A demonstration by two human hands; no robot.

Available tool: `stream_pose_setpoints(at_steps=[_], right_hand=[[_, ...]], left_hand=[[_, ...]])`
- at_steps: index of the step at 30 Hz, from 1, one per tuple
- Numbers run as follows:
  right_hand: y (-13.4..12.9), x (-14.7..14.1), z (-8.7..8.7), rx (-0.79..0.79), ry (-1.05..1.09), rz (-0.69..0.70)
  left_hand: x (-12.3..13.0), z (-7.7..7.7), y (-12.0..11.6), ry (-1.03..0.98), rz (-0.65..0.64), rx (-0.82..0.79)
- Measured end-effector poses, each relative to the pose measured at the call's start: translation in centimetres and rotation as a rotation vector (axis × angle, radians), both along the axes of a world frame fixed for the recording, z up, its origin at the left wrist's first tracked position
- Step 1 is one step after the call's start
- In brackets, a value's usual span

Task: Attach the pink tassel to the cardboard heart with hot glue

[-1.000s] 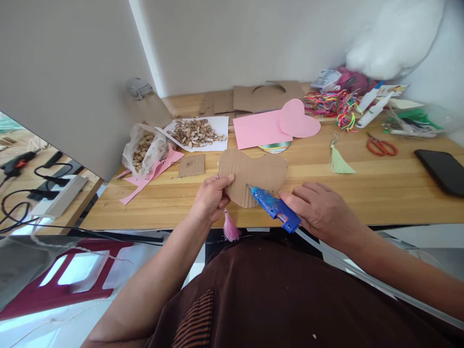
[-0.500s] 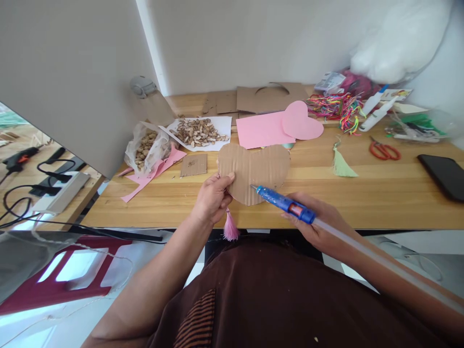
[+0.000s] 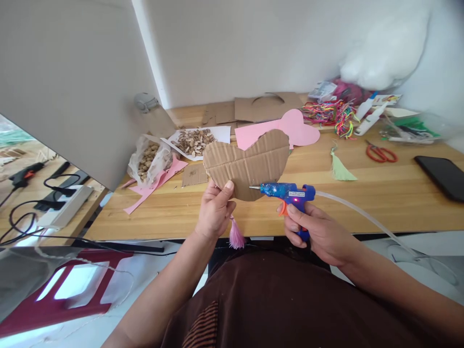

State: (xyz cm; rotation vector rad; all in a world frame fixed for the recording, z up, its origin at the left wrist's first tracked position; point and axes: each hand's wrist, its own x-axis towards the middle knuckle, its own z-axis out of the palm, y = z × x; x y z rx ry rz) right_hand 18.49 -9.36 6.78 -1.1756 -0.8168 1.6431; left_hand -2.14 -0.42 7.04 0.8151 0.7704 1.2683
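Observation:
My left hand (image 3: 216, 208) pinches the lower left edge of a brown corrugated cardboard heart (image 3: 250, 166), thumb on its face and fingers behind. A pink tassel (image 3: 237, 233) hangs down just below that hand. In my right hand (image 3: 317, 227) is a blue glue gun (image 3: 286, 190) with an orange trigger, fingers wrapped round its grip and a small red light lit. Its metal nozzle points left, in front of the heart's lower part; whether it touches the cardboard I cannot tell. A long clear glue stick (image 3: 357, 208) trails from the gun's rear toward the right.
Beyond the heart lie a pink paper heart (image 3: 297, 126) and shell pieces (image 3: 195, 142) on white paper. A bag of pistachio-like nuts (image 3: 148, 162) stands left. Rightward are a green tassel (image 3: 341, 166), orange-handled scissors (image 3: 380, 152), a phone (image 3: 442, 176) and colourful cords (image 3: 329, 113). A power strip (image 3: 65, 205) sits far left.
The cardboard heart has tilted, its right lobe now higher. My right hand has turned the glue gun onto its side view, its barrel now level. The view has shifted slightly.

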Motion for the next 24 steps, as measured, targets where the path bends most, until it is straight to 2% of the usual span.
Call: stream_pose_setpoints(at_steps=[6,14,20,24], right_hand=[[0.5,0.2,0.8,-0.081,0.139,0.023],[0.5,-0.1,0.0,-0.139,0.164,0.017],[0.7,0.1,0.0,-0.053,0.106,-0.007],[0.7,0.2,-0.4,0.042,-0.053,-0.014]], left_hand=[[-0.1,-0.7,-0.3,0.052,0.01,0.07],[-0.1,-1.0,0.0,0.074,0.044,0.053],[0.0,-1.0,-0.3,0.083,0.004,0.028],[-0.1,-0.8,-0.2,0.081,-0.008,-0.019]])
